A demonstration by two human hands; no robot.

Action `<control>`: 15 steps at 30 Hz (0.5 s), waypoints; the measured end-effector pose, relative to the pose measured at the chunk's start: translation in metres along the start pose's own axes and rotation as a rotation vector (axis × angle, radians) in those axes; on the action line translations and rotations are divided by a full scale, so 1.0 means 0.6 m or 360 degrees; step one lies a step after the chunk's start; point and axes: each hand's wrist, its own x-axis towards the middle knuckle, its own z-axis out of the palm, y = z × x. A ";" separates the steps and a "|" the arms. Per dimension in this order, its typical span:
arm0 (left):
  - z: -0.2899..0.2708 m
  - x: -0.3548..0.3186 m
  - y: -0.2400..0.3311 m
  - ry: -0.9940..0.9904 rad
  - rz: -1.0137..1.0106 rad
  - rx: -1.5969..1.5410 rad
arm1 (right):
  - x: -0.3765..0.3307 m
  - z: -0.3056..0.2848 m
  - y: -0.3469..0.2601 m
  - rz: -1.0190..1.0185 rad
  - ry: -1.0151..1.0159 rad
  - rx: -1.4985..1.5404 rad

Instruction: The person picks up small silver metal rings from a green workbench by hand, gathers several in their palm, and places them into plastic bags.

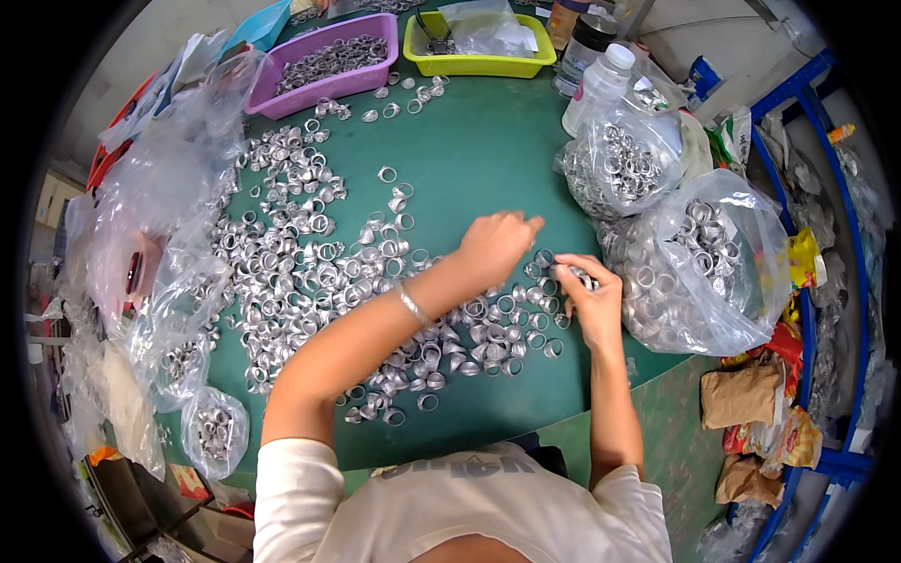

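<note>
From the head view we've got the right hand [589, 298] pinching a small stack of metal rings [579, 275] — the left hand [496, 246], loosely curled and empty, hovers just left of it, over the ring pile [310, 272] on the table [488, 150].

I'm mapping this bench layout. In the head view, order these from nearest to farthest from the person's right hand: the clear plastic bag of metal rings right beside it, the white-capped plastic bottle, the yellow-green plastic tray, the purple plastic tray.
From the right hand:
1. Clear plastic bag of metal rings, just right of it.
2. White-capped plastic bottle, beyond, slightly right.
3. Yellow-green plastic tray, at the far edge.
4. Purple plastic tray, far left.
</note>
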 end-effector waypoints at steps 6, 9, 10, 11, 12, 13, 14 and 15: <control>0.032 0.030 -0.045 0.0021 0.0079 -0.0254 | 0.027 0.019 -0.013 -0.0507 0.0091 -0.1523; 0.038 0.031 -0.071 0.0179 0.0082 -0.0646 | 0.035 0.023 -0.010 -0.0547 0.0029 -0.1645; 0.038 0.025 -0.082 0.0237 0.0096 -0.0793 | 0.036 0.025 -0.010 -0.0563 0.0030 -0.1657; 0.038 0.022 -0.091 0.0287 0.0112 -0.0941 | 0.035 0.022 -0.009 -0.0526 0.0056 -0.1608; 0.019 0.016 -0.085 0.0097 -0.0132 -0.1147 | 0.031 0.018 -0.011 -0.0491 0.0078 -0.1562; 0.000 0.009 -0.078 -0.0098 -0.0379 -0.1346 | 0.028 0.014 -0.013 -0.0454 0.0101 -0.1515; -0.019 -0.002 -0.069 -0.0288 -0.0634 -0.1539 | 0.024 0.012 -0.016 -0.0459 0.0078 -0.1448; -0.027 -0.014 -0.067 -0.0276 -0.0547 -0.1622 | 0.020 0.010 -0.018 -0.0462 0.0057 -0.1381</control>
